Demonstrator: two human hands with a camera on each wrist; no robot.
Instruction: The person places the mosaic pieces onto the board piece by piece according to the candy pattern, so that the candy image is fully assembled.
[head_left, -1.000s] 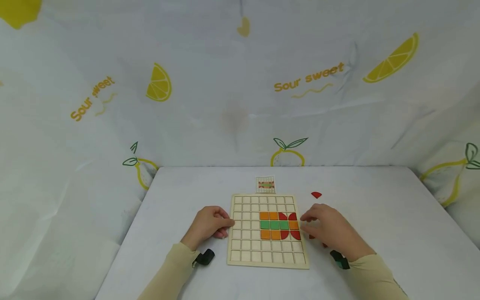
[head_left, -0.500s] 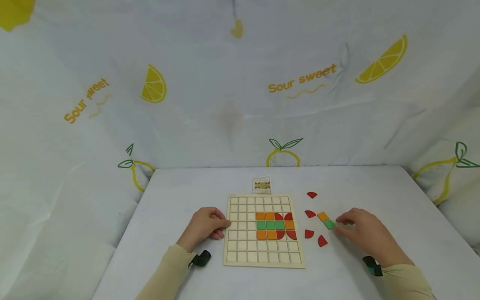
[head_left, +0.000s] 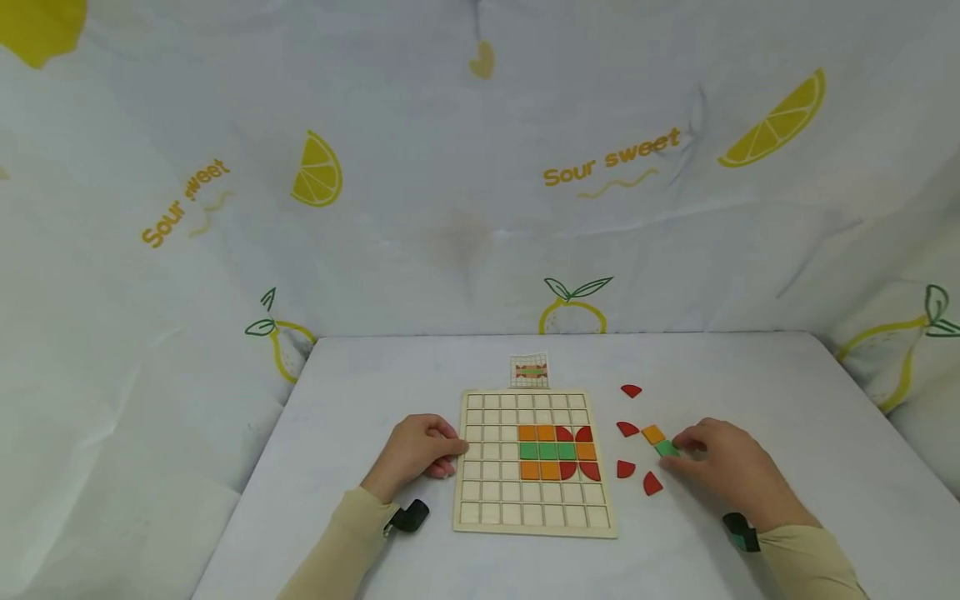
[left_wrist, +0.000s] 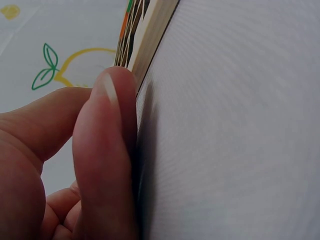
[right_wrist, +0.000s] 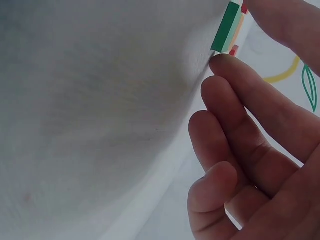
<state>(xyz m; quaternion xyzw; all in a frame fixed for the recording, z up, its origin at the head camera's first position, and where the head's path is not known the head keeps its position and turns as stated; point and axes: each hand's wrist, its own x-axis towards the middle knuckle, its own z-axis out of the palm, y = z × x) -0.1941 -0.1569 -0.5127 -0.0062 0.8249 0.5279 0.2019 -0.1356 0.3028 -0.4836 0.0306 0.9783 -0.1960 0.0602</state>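
A person's bare right hand [head_left: 723, 468] reaches in palm down, and a loose, flat, square green tile [head_left: 664, 448] lies at its fingertips, toward 10 o'clock. That closeness seems to be what matters most. Thumb and forefinger straddle the tile; the right wrist view shows it edge-on, one fingertip just beside its near end. Whether the two have closed on it I cannot tell. The other fingers are loosely bent.

Being square, the green tile has no long axis of its own, but a flat, square orange tile [head_left: 653, 434] meets it at its 10-to-11 o'clock side. Together they make a short slanting strip, running from between 10 and 11 o'clock to between 4 and 5. Four flat red quarter-circle tiles [head_left: 652, 484] lie around them, at 7, 8, 10 and 11 o'clock from the green tile.

The bare left hand [head_left: 416, 454] is much farther away: from it, the green tile lies well apart at 3 o'clock, across a pale, wood-coloured square grid board [head_left: 491, 502]. The left fingers are bent, thumb and forefinger seeming to pinch the board's 9 o'clock edge. Set in the board's 3 o'clock side is a block of orange, green and red tiles [head_left: 547, 451]. A small printed pattern card [head_left: 529, 371] lies just beyond its 12 o'clock edge.
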